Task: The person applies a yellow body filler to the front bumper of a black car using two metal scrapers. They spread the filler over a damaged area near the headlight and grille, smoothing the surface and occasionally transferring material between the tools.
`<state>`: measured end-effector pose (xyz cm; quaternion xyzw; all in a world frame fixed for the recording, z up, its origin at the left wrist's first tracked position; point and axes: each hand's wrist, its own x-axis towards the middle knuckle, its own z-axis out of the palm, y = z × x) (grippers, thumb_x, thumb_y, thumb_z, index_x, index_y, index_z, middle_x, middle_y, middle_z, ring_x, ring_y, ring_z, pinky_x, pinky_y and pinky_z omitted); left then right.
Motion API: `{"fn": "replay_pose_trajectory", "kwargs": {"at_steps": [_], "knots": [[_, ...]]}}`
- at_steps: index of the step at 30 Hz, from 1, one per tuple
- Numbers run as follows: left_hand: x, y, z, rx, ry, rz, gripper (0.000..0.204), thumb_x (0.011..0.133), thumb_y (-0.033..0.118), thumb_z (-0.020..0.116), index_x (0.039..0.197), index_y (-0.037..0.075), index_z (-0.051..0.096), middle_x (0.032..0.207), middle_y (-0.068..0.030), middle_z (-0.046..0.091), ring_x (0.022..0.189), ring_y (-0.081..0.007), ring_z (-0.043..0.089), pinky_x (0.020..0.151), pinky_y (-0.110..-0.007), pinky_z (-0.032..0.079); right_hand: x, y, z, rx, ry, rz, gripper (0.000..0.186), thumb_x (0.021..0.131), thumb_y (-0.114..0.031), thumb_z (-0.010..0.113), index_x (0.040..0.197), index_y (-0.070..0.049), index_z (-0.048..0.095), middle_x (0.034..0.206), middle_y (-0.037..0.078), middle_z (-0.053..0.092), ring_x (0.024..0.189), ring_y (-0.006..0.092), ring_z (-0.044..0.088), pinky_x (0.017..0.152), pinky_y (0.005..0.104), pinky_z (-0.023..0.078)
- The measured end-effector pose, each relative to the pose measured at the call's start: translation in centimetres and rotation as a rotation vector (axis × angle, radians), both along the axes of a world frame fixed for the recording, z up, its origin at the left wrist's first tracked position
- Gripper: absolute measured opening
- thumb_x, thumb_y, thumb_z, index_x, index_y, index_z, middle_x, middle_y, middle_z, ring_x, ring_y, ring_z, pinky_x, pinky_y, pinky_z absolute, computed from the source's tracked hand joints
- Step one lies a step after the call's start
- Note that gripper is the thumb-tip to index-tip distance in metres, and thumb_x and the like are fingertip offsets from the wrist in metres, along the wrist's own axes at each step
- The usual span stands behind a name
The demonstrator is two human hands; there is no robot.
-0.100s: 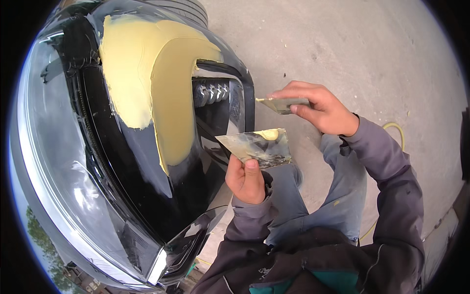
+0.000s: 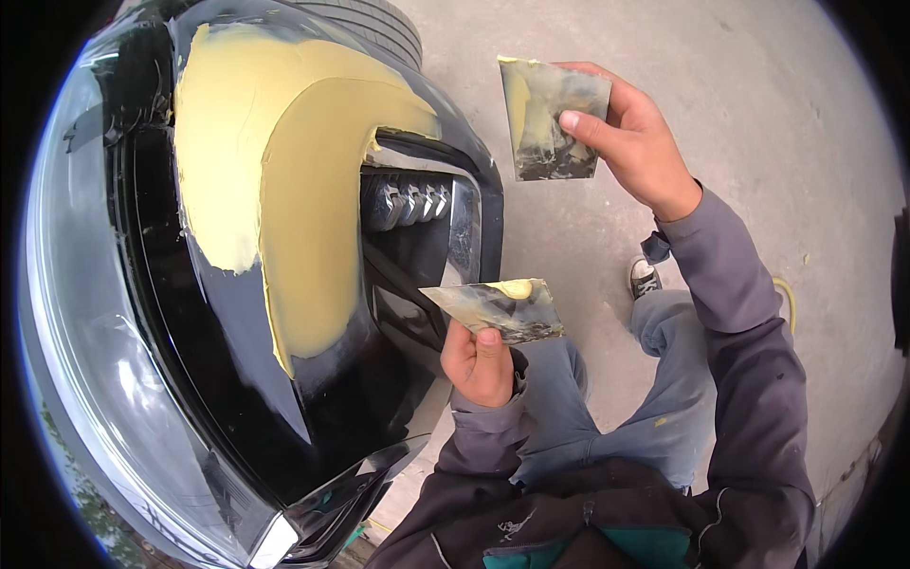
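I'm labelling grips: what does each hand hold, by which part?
Left hand: smeared plate, by its lower edge. Right hand: second plate, by its right side.

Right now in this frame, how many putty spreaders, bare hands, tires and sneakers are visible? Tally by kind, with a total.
Putty spreaders: 2 (left spreader, right spreader)
Bare hands: 2 (left hand, right hand)
Tire: 1
Sneaker: 1
Total: 6

The bare left hand (image 2: 482, 365) and bare right hand (image 2: 640, 152) both pinch, thumbs uppermost.
Left of the faded blue-denim legs (image 2: 668, 403) is the left hand; ahead of those legs, the right, its grey-purple-sleeved arm (image 2: 735, 270) outstretched.
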<state>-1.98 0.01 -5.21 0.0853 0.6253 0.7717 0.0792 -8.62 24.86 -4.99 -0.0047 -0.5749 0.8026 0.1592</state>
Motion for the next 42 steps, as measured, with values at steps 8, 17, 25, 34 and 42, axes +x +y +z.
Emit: {"fn": "replay_pose_trajectory", "kwargs": {"at_steps": [8,17,25,34,42], "knots": [[-0.5,-1.7,-10.6,0.096,0.118,0.016,0.044,0.090,0.023,0.056,0.118,-0.007,0.043,0.106,-0.0174,0.054,0.090,-0.0285,0.058,0.072,-0.051,0.054,-6.3,-2.3,-6.1,-0.434,0.365,0.072,0.031,0.088,-0.010,0.057,0.117,0.000,0.053,0.106,0.006,0.061,0.098,0.0154,0.057,0.086,0.0328,0.046],[1.1,-5.1,-10.2,0.027,0.171,0.041,0.038,0.089,0.020,0.057,0.108,-0.011,0.047,0.101,-0.0177,0.057,0.086,-0.0273,0.059,0.073,-0.049,0.054,-4.9,-3.5,-4.0,-0.241,0.495,0.092,0.032,0.085,-0.008,0.062,0.115,0.000,0.056,0.106,0.008,0.062,0.097,0.0171,0.059,0.089,0.0343,0.047],[3.0,-7.4,-9.3,-0.194,0.144,0.033,0.033,0.087,0.018,0.061,0.102,-0.010,0.052,0.094,-0.0147,0.061,0.084,-0.0186,0.058,0.081,-0.029,0.044,-8.6,-4.0,-0.6,-0.066,0.526,0.307,0.032,0.087,-0.008,0.060,0.117,0.000,0.054,0.100,0.004,0.061,0.085,0.0114,0.057,0.073,0.0252,0.047],[4.5,-9.2,-9.5,-0.212,0.142,0.024,0.034,0.086,0.022,0.063,0.095,-0.009,0.054,0.086,-0.0110,0.060,0.076,-0.0136,0.053,0.072,-0.026,0.042,-10.0,-4.7,0.6,-0.023,0.626,0.121,0.033,0.085,-0.009,0.062,0.115,0.000,0.054,0.097,0.004,0.061,0.082,0.0118,0.058,0.073,0.0269,0.049],[5.2,-9.2,-10.1,-0.225,0.141,0.008,0.033,0.087,0.021,0.062,0.095,-0.010,0.053,0.086,-0.0118,0.060,0.077,-0.0145,0.054,0.075,-0.027,0.042,-8.9,-7.0,-1.3,-0.163,0.668,-0.061,0.035,0.086,-0.007,0.061,0.118,0.001,0.053,0.100,0.006,0.062,0.085,0.0134,0.059,0.075,0.0276,0.049]]}}
